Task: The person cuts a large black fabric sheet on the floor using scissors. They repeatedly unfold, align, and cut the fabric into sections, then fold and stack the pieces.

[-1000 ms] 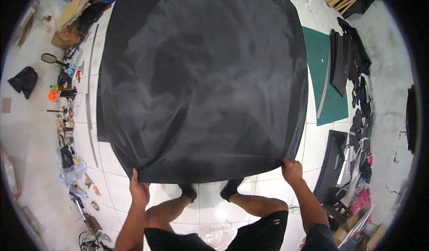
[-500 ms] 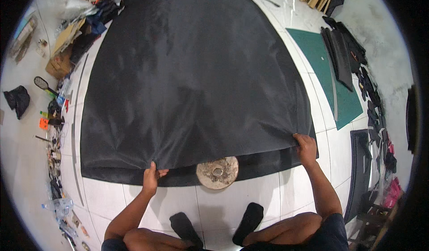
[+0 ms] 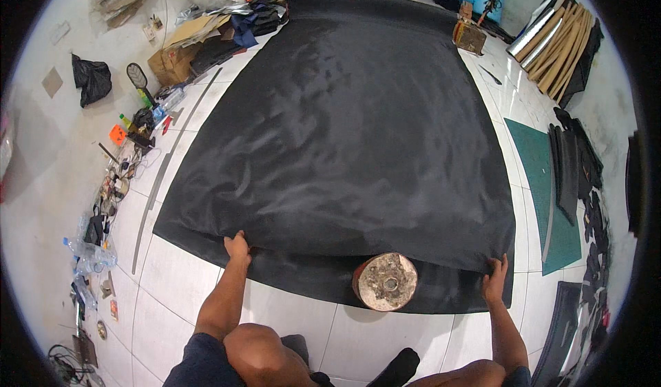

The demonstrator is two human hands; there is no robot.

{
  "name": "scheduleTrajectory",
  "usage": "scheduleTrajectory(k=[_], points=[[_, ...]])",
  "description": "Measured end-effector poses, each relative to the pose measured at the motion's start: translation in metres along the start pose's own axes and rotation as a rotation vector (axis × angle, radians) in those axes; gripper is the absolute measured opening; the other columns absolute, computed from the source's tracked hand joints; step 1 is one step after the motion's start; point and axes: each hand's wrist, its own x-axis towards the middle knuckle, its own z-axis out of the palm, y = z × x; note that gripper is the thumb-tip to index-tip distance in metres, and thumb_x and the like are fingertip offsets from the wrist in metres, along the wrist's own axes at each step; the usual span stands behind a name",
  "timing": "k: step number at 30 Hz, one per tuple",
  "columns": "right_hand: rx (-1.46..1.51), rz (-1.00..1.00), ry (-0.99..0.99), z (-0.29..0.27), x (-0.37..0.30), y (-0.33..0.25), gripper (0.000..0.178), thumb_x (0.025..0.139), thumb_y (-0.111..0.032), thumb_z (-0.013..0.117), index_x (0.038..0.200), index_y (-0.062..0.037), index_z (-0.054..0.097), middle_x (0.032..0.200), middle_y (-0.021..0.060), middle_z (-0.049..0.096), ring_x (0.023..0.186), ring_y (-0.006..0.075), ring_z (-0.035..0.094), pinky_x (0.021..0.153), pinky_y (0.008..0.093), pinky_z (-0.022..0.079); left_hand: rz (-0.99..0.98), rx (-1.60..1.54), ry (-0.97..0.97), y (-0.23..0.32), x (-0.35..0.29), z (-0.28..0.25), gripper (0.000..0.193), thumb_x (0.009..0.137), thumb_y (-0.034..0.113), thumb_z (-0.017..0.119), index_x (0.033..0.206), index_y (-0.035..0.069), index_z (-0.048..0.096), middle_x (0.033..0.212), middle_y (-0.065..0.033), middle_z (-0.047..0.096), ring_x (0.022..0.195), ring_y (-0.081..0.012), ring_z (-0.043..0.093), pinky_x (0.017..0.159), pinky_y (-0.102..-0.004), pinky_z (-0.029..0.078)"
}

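A large sheet of black fabric [image 3: 358, 132] lies over the floor, with a second black layer [image 3: 310, 273] showing beneath its near edge. My left hand [image 3: 237, 247] pinches that upper edge toward the left. At the right end of the same edge, my right hand [image 3: 494, 281] has its fingers closed on the cloth, partly hidden by the fabric. Between my hands a round, worn disc-topped block [image 3: 387, 282] with a small central hole rests on the lower layer, close against the upper sheet's edge.
A green cutting mat [image 3: 533, 187] with dark pieces on it lies at the right. Brown tubes [image 3: 561, 46] lean at the far right. A long grey strip [image 3: 155, 194] and scattered bottles and tools line the left wall. A wooden block [image 3: 469, 37] stands by the far corner.
My view has tilted up and turned, bringing in more of the far end. Fresh ripples run across the upper sheet. Both hands remain at its near edge.
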Motion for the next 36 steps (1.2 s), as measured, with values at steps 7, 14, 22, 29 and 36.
scheduleTrajectory(k=[7,14,22,29,36], points=[[-0.074,0.006,-0.156,0.041,-0.005,-0.021,0.047,0.069,0.009,0.053,0.115,0.0002,0.053,0.147,0.0258,0.025,0.136,0.0442,0.027,0.112,0.0468,0.027,0.296,0.066,0.281,0.007,0.049,-0.045,0.048,0.078,0.006,0.06,0.123,-0.006,0.048,0.119,-0.0209,0.056,0.103,-0.0324,0.058,0.087,-0.0425,0.047],[-0.22,0.064,-0.143,0.01,0.01,-0.003,0.048,0.071,0.0,0.055,0.119,0.0008,0.054,0.144,0.0289,0.03,0.132,0.0465,0.032,0.109,0.0481,0.032,0.049,0.077,-0.013,-0.015,0.006,-0.054,0.05,0.091,0.013,0.056,0.134,-0.002,0.034,0.126,-0.0204,0.049,0.109,-0.0303,0.056,0.076,-0.0397,0.053],[-0.574,0.109,-0.311,-0.02,0.008,-0.083,0.048,0.079,-0.018,0.063,0.125,-0.0076,0.054,0.139,0.0208,0.043,0.133,0.0394,0.036,0.103,0.0466,0.041,0.012,0.025,-0.02,-0.038,0.002,-0.031,0.043,0.088,0.025,0.064,0.118,0.003,0.044,0.109,-0.0141,0.055,0.083,-0.0235,0.061,0.063,-0.0335,0.053],[-0.12,-0.681,-0.615,0.035,-0.018,-0.249,0.053,0.084,-0.048,0.058,0.12,-0.0098,0.052,0.095,0.0183,0.065,0.088,0.0325,0.066,0.07,0.0448,0.055,-0.426,-0.007,-0.476,-0.043,-0.038,-0.022,0.072,0.084,0.054,0.062,0.125,-0.001,0.04,0.112,-0.0194,0.05,0.095,-0.0269,0.058,0.079,-0.0353,0.052],[-0.093,-0.893,-0.563,0.074,-0.014,-0.242,0.033,0.082,-0.038,0.065,0.088,-0.0083,0.053,0.064,0.0107,0.062,0.056,0.0264,0.065,0.049,0.0383,0.052,-0.355,0.089,-0.792,-0.053,-0.066,0.003,0.04,0.096,0.039,0.049,0.099,0.0,0.056,0.083,-0.0077,0.059,0.074,-0.0202,0.061,0.066,-0.0306,0.052]])
